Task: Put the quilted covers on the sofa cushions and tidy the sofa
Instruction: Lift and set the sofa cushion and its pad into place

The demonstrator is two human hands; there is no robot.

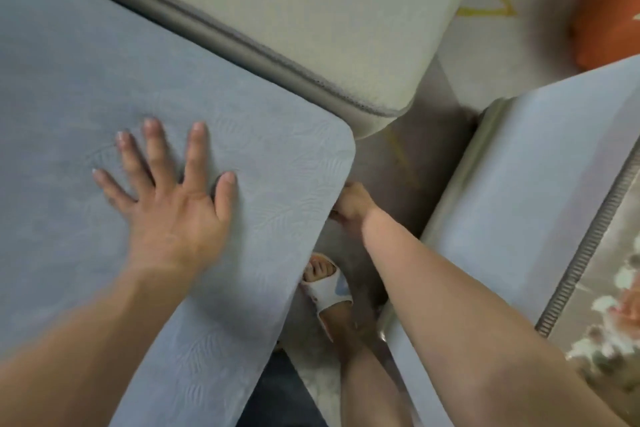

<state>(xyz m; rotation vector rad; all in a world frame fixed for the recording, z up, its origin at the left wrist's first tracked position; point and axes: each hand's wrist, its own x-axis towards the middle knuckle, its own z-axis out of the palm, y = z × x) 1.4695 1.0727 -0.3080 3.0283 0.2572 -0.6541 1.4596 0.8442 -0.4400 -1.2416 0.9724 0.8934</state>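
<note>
The person is leaning over a big cushion in its pale blue quilted cover (pixel 104 80), and the left hand (pixel 173 204) is lying flat on top of it, fingers straight and spread wide, palm pressing into the leaf-stitched fabric. The cushion is stretching away from that hand on every side, with its rounded corner just beyond the thumb.

The right hand (pixel 351 208) is reaching down past that corner, at the cushion's edge. Its fingers are curling in under the rim of the cover, so it seems to be gripping the edge there, though the fingertips are hidden beneath the fabric.

Beyond the left hand's fingertips, a bare cream cushion (pixel 311 10) is sitting on a grey sofa frame (pixel 207 31), touching the covered cushion's far side. Out to the right of the right forearm, a second blue-covered cushion (pixel 526 184) is resting well apart from the first, with a ribbed grey strip (pixel 588 243) running along its far edge. Between the two arms, lower down, a foot in a white slipper (pixel 327 284) is standing on the floor.
</note>
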